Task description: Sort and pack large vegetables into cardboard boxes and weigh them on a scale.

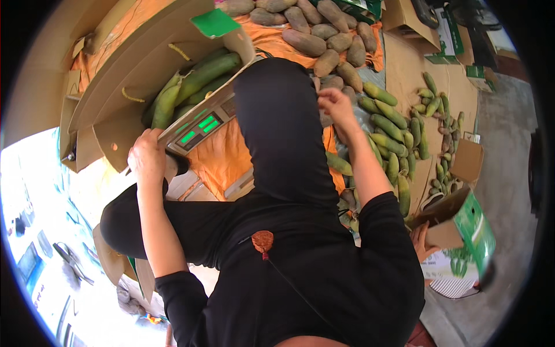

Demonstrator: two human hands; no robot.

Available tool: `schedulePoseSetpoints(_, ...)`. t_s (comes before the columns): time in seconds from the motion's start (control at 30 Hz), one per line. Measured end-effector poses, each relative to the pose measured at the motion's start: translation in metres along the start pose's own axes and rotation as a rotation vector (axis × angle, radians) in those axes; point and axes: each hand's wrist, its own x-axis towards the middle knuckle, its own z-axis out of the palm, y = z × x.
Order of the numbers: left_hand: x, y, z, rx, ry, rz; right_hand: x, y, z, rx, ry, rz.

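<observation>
My left hand [147, 157] is at the near corner of a cardboard box [115, 118], its fingers curled over the box's edge. Several long green gourds [207, 77] lie inside. Just under the box's near side is a digital scale [199, 130] with lit green displays. My right hand [336, 110] hovers just right of my raised knee, fingers loosely bent, with nothing visible in them. Beyond and beside it lie brown, elongated root-like vegetables [304, 43]. More green gourds [388, 124] are heaped to the right of my right forearm.
Orange sheeting [215, 168] covers part of the floor. At the right, another person's hand [423, 240] is at an open green-and-white carton [462, 231]. Smaller green and brown vegetables [445, 115] lie on flattened cardboard farther right. More boxes [410, 26] stand at the far right.
</observation>
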Motion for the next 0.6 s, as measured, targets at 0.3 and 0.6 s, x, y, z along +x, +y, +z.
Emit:
schedulePoseSetpoints(0.3, 0.006, 0.004, 0.001, -0.08, 0.026, -0.001, -0.026, 0.129, 0.001, -0.405, 0.039, 0.103)
schedulePoseSetpoints(0.6, -0.003, 0.0, -0.006, -0.024, 0.017, -0.059, -0.02, 0.219, 0.036, -0.559, -0.261, -0.236)
